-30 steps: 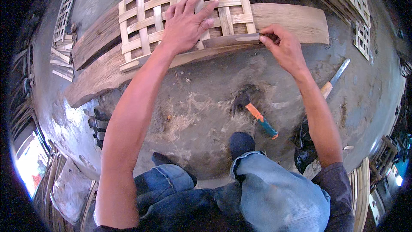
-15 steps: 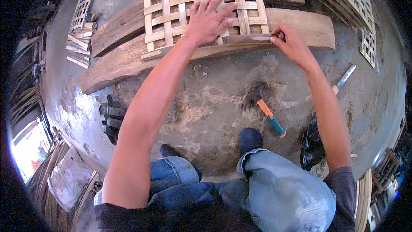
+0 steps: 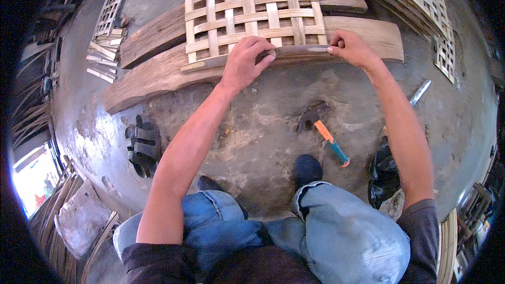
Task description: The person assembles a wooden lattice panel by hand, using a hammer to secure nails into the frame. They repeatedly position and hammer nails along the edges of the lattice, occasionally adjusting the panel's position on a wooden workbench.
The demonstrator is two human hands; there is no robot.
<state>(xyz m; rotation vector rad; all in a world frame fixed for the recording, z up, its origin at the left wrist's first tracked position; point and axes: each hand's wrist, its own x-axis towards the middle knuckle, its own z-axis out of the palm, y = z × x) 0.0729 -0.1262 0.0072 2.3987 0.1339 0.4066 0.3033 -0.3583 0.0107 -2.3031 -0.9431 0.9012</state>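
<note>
**Lattice panel on planks, both hands at its near edge**

Lattice panel (image 3: 252, 18): flat woven grid of pale split strips, square openings, slightly glossy surface. It lies across two long weathered planks (image 3: 363, 34), grey-brown with rough grain, set side by side on a mottled, stained concrete floor (image 3: 263, 126). All positions below are given relative to the panel.

Near edge of panel: a darker, smooth strip (image 3: 294, 51) runs along it, on the nearer plank. Left hand (image 3: 244, 63) is curled over this strip at the panel's near-middle, fingers bent down and closed around the strip's edge, thumb underneath. Right hand (image 3: 352, 48) is at the near-right corner, thumb and fingertips pinched together on the strip's right end; the other fingers are folded in.

Far right of panel: a stack of similar lattice panels (image 3: 421, 5), same pale weave. Far left: another narrow lattice piece (image 3: 111, 5) and a loose pile of short cut strips (image 3: 102, 60).

Nearer than the panel, on the floor: a hammer (image 3: 326, 134) with dark head and orange-and-teal handle; to its right a long blade (image 3: 419, 92), grey metal; beside that a crumpled black bag (image 3: 384, 173). Left of the hammer, a pair of dark sandals (image 3: 141, 144).
</note>
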